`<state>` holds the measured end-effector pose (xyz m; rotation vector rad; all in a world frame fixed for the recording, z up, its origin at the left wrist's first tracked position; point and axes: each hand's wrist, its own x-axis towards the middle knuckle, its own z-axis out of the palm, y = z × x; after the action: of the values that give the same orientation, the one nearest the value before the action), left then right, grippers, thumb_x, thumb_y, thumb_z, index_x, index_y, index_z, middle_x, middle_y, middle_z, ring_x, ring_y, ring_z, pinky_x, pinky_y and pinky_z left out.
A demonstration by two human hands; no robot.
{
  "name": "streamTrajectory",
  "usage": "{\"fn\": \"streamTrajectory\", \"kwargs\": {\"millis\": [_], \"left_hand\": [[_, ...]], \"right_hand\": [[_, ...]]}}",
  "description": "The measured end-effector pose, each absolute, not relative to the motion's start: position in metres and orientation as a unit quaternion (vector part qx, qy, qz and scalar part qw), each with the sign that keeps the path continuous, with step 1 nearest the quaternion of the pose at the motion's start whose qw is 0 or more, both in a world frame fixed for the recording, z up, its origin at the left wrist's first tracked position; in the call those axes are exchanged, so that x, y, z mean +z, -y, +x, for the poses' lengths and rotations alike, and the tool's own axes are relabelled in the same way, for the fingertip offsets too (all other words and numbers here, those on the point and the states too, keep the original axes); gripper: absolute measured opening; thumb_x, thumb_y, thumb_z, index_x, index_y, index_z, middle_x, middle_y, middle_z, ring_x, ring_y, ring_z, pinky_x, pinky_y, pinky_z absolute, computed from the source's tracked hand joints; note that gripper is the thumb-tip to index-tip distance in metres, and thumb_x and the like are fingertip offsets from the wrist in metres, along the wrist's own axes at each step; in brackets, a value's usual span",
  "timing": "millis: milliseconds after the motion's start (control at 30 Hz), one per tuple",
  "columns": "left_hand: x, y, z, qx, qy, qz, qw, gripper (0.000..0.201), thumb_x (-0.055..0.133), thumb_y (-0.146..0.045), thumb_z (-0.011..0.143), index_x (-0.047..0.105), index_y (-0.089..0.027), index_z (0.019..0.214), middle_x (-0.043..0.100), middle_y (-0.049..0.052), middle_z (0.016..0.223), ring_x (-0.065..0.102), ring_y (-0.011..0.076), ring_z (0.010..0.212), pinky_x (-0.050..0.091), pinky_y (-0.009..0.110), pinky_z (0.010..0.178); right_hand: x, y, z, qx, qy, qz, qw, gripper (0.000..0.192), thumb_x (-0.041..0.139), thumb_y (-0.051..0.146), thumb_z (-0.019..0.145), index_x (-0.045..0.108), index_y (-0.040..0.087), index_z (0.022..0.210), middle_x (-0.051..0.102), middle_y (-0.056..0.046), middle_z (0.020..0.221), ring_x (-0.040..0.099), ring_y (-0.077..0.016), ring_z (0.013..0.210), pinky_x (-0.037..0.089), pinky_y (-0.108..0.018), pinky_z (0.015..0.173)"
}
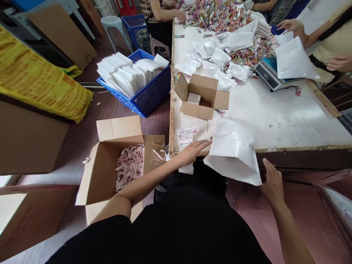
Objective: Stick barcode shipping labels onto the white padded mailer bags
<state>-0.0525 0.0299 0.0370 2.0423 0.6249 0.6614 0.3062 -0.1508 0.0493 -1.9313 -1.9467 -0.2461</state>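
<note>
A white bubble mailer lies at the table's front edge, its open mouth hanging over the edge toward my body. My left hand is stretched out flat, fingertips at the mailer's left side; whether they touch it I cannot tell. To the right, my right hand has its fingers apart beside the mailer's lower right corner and holds nothing. Under and behind my left hand, a strip of printed labels hangs over the edge. Beyond the mailer stands an open small cardboard box with a white box inside.
Filled white packets and a heap of small colourful sachets cover the far table. A co-worker's hand is near a scale bearing a white mailer. Left are a blue basket of mailers and a carton of paper strips.
</note>
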Motion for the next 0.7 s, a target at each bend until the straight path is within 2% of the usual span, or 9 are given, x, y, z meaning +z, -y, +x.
{"fn": "streamTrajectory", "kwargs": {"millis": [67,100,233,300,400,467,567,667,700], "left_hand": [[0.038,-0.042,-0.045,0.244,-0.182,0.859,0.411,0.06,0.048,-0.005,0.087,0.052,-0.028,0.142,0.042,0.008,0.158,0.033,0.025,0.15,0.025,0.047,0.122],[0.036,-0.047,-0.04,0.224,-0.149,0.87,0.412,0.053,0.051,-0.009,0.088,0.057,-0.028,0.137,0.046,0.007,0.156,0.033,0.0245,0.15,0.022,0.046,0.123],[0.022,-0.05,-0.023,0.206,-0.114,0.86,0.452,0.016,0.058,-0.027,0.092,0.072,-0.022,0.097,0.072,0.01,0.119,0.059,0.0244,0.126,0.036,0.038,0.113],[0.013,-0.043,-0.017,0.251,-0.201,0.825,0.464,0.029,0.051,-0.034,0.096,0.066,-0.019,0.077,0.073,0.009,0.091,0.067,0.0218,0.097,0.046,0.033,0.094],[0.007,-0.035,-0.007,0.285,-0.383,0.739,0.475,0.044,0.047,-0.041,0.097,0.049,-0.019,0.059,0.053,0.0,0.059,0.052,0.0141,0.062,0.04,0.027,0.066],[0.006,-0.036,0.003,0.273,-0.462,0.695,0.479,0.045,0.049,-0.04,0.096,0.042,-0.02,0.056,0.044,-0.003,0.054,0.044,0.0122,0.056,0.033,0.027,0.06],[0.007,-0.043,0.017,0.225,-0.521,0.67,0.479,0.037,0.053,-0.033,0.093,0.045,-0.02,0.059,0.048,-0.002,0.057,0.046,0.0131,0.057,0.034,0.028,0.061],[0.011,-0.042,0.023,0.225,-0.542,0.663,0.465,0.009,0.064,-0.023,0.084,0.056,-0.019,0.083,0.061,0.001,0.078,0.057,0.0167,0.07,0.042,0.03,0.069],[0.013,-0.039,0.022,0.251,-0.537,0.668,0.45,0.015,0.065,-0.02,0.082,0.057,-0.019,0.095,0.063,0.004,0.09,0.059,0.0181,0.076,0.045,0.032,0.073]], "right_hand": [[0.04,0.137,0.305,-0.063,0.748,-0.633,0.19,0.051,0.044,0.029,0.098,0.047,0.018,0.147,0.057,-0.017,0.142,0.06,-0.0286,0.119,0.043,-0.042,0.093],[0.037,0.133,0.307,-0.052,0.761,-0.618,0.19,0.045,0.044,0.027,0.098,0.055,0.021,0.141,0.061,-0.013,0.138,0.062,-0.0262,0.112,0.043,-0.04,0.092],[0.028,0.134,0.32,-0.023,0.727,-0.641,0.245,0.025,0.055,0.036,0.095,0.076,0.023,0.096,0.076,-0.007,0.101,0.065,-0.0205,0.085,0.044,-0.034,0.081],[0.019,0.137,0.32,-0.026,0.632,-0.711,0.307,0.039,0.058,0.051,0.091,0.075,0.018,0.081,0.074,-0.009,0.081,0.061,-0.0196,0.071,0.043,-0.032,0.07],[0.008,0.132,0.305,0.01,0.459,-0.8,0.387,0.059,0.056,0.067,0.085,0.073,0.011,0.077,0.063,-0.006,0.065,0.051,-0.0167,0.059,0.038,-0.029,0.06],[0.006,0.122,0.294,0.06,0.39,-0.823,0.408,0.062,0.056,0.07,0.084,0.072,0.011,0.077,0.058,-0.002,0.062,0.047,-0.0153,0.061,0.037,-0.028,0.06],[0.008,0.107,0.29,0.128,0.346,-0.84,0.397,0.06,0.061,0.072,0.077,0.061,0.014,0.061,0.045,0.002,0.056,0.038,-0.0113,0.059,0.031,-0.026,0.055],[0.008,0.102,0.299,0.246,0.273,-0.831,0.417,0.062,0.072,0.077,0.059,0.058,0.017,0.062,0.046,0.003,0.056,0.037,-0.01,0.056,0.03,-0.025,0.051],[0.007,0.102,0.301,0.299,0.244,-0.817,0.428,0.064,0.075,0.077,0.053,0.06,0.017,0.066,0.049,0.002,0.058,0.039,-0.0104,0.055,0.03,-0.025,0.049]]}}
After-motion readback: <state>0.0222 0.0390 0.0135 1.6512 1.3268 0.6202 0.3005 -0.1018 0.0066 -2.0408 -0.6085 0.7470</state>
